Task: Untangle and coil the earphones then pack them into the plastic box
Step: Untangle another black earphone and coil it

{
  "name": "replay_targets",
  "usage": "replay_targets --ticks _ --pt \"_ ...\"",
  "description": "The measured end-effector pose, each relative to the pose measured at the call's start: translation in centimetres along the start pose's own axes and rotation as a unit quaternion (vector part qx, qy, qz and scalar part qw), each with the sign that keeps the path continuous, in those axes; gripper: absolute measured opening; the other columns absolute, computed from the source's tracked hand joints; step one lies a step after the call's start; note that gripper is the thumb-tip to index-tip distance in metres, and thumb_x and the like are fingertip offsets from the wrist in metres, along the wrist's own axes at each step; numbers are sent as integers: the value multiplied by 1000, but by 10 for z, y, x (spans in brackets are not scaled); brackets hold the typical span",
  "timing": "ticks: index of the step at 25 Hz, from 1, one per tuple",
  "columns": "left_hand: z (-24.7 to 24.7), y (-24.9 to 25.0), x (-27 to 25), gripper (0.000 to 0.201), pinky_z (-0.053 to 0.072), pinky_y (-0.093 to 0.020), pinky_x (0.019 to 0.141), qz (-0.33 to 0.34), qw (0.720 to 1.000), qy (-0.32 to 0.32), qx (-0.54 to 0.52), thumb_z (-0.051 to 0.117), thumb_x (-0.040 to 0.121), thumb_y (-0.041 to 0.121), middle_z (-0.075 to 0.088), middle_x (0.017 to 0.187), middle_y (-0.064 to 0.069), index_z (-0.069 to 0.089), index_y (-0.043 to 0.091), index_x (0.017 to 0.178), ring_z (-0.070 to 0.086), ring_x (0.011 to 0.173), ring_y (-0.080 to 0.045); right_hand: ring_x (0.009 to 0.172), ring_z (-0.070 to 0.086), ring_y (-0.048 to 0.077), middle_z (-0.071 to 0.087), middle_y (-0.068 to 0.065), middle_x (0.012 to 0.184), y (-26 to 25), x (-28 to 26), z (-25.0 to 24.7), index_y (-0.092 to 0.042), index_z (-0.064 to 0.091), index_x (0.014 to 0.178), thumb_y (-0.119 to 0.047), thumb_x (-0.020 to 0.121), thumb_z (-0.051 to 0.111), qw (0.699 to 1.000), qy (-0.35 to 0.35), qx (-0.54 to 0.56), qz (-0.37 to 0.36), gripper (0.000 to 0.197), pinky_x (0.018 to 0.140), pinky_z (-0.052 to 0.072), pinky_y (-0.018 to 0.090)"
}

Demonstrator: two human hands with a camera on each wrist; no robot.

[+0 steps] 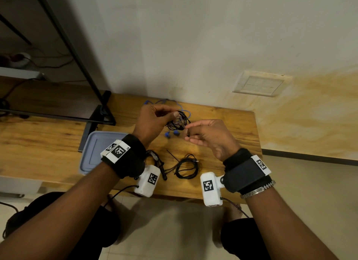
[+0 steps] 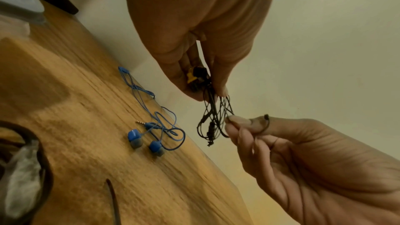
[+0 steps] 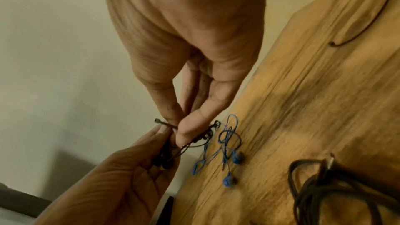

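A tangled black earphone bundle (image 1: 178, 122) hangs in the air between both hands, over the far part of the wooden table (image 1: 222, 135). My left hand (image 1: 172, 116) pinches its top, where the earbuds (image 2: 198, 74) are gathered. My right hand (image 1: 186, 132) pinches a loop of the same black cable (image 2: 216, 119) from below; a thin black strand with a small knob (image 3: 156, 121) crosses its finger. Blue earphones (image 1: 170, 134) lie loose on the table under the hands. The plastic box (image 1: 93, 151), lid on, sits at the left.
A coiled black cable (image 1: 187, 167) and a thin black tie (image 1: 172, 155) lie near the table's front edge. More black cable (image 1: 158, 163) sits under my left wrist. A black metal stand (image 1: 100, 112) rises at the left; the wall is just behind the table.
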State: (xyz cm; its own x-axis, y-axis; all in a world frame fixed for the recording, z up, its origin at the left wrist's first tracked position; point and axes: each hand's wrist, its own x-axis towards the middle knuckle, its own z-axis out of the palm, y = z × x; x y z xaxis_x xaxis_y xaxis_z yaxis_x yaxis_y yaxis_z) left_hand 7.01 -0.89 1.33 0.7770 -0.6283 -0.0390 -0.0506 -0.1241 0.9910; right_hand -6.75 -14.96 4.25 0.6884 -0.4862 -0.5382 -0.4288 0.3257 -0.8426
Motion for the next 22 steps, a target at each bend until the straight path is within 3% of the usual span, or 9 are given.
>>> replay_targets --ticks 4,8,13,16,20,22 --pt "6 1 -3 17 62 -24 85 -5 999 -49 -20 80 91 8 83 97 -5 82 6 108 79 91 -14 70 79 20 81 19 87 -1 0 4 3 79 100 11 89 76 997 22 72 -22 14 63 64 21" --pt "3 1 -3 21 63 -38 96 -37 995 -71 -52 81 90 7 82 103 -16 81 1 110 78 99 -26 70 79 18 81 16 83 1 0 6 4 78 104 12 88 75 996 26 87 -23 18 59 61 19" --pt "-3 5 -4 26 60 -46 100 -65 989 -76 -104 79 89 4 78 108 -26 78 -3 114 75 98 -34 78 79 18 82 12 86 2 -3 9 -3 78 102 7 87 78 993 17 106 -58 18 62 60 18" --pt "-3 5 -3 24 60 -49 101 -73 989 -57 -114 81 87 2 79 108 -25 79 -1 111 76 103 -39 85 80 21 82 15 93 2 -4 13 -4 78 100 7 87 79 992 7 114 -61 17 68 61 20" --pt "-4 7 -4 23 63 -44 94 -78 990 -28 -116 82 87 3 82 97 -15 80 5 109 79 90 -26 92 81 24 82 17 100 1 -4 14 -4 77 101 6 87 79 992 -13 113 -61 17 79 64 24" --pt "-6 8 -4 33 63 -39 88 -72 989 -14 -126 82 86 2 82 96 -15 76 9 118 79 86 -22 91 80 26 82 18 100 -1 -6 12 -3 76 103 5 87 79 990 -36 124 -47 18 86 65 28"
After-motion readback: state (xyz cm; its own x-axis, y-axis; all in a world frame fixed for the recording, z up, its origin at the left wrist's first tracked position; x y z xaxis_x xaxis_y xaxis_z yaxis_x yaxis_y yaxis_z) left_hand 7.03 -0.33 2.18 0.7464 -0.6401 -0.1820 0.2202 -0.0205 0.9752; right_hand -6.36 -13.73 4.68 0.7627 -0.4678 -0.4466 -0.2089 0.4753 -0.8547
